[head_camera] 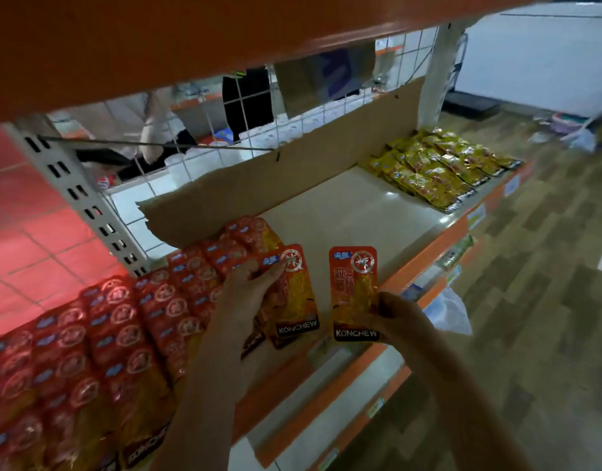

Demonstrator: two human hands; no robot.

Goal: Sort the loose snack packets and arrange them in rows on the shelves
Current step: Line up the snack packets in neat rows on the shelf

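Note:
Rows of red-orange snack packets [129,321] cover the left part of the cream shelf [367,212]. My left hand [248,283] lies flat on the rightmost packet [299,300] of those rows, fingers straight and pressing it down. My right hand [391,317] pinches the lower edge of a single red-orange KONCHEW packet [354,287] and holds it just to the right of the rows, above the bare shelf. A block of yellow packets [442,164] lies in rows at the shelf's far right end.
A torn cardboard sheet [292,171] stands along the shelf's back, in front of a wire grid [245,107]. An orange shelf [156,39] hangs overhead. Lower orange-edged shelves [377,396] stick out below. Wood-pattern floor [547,300] spreads to the right.

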